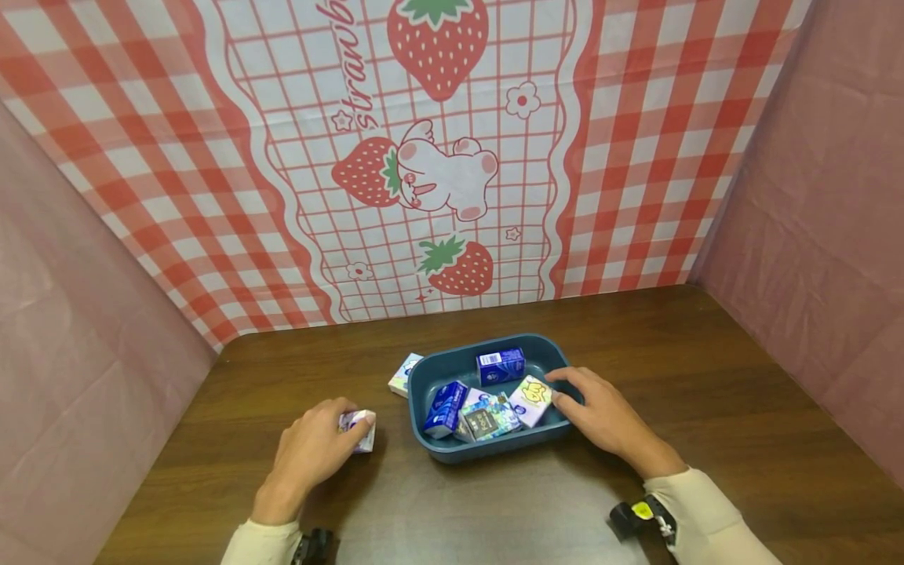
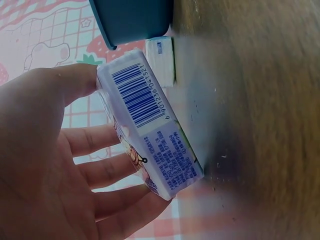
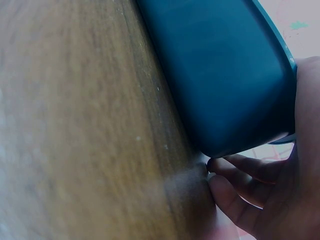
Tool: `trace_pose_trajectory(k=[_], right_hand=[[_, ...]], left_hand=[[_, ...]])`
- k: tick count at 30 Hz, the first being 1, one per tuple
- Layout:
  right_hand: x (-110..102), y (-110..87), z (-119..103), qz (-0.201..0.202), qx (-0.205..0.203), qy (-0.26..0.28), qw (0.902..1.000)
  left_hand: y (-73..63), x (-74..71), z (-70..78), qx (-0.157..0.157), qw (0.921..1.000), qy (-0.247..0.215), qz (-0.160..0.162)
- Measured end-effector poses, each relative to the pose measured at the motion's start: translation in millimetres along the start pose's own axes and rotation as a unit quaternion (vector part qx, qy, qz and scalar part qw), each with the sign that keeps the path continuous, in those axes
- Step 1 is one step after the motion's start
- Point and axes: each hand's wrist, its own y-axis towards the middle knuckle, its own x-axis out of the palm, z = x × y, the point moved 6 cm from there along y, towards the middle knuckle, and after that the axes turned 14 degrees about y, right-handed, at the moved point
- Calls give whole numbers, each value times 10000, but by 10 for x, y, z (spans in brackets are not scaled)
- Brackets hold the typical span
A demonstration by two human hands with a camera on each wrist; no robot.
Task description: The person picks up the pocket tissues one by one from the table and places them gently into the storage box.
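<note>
My left hand (image 1: 308,449) holds a small white and purple tissue pack (image 1: 365,441) between thumb and fingers, left of a dark blue plastic bin (image 1: 487,450). In the left wrist view the printed barcode side of this tissue pack faces the camera, tilted just above the table. My right hand (image 1: 600,414) grips the bin's right end, its thumb over the rim and other fingers curled at the outer corner. Inside lie dark blue tissue packs (image 1: 445,408), a patterned floral pack (image 1: 490,418) and a white pack with a yellow cartoon (image 1: 531,399) near my right thumb.
Another white tissue pack (image 1: 402,374) lies on the wooden table (image 1: 636,337) against the bin's far left side. A checked strawberry cloth (image 1: 452,235) hangs behind the table. Pink cloth (image 1: 812,196) hangs at both sides.
</note>
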Motion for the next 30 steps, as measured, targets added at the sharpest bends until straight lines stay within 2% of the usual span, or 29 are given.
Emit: trace_pose_trajectory(k=[30], right_hand=[[1, -10, 5, -28, -36, 79, 10000]], left_hand=[[15, 6, 57, -21, 9996, -209, 165]])
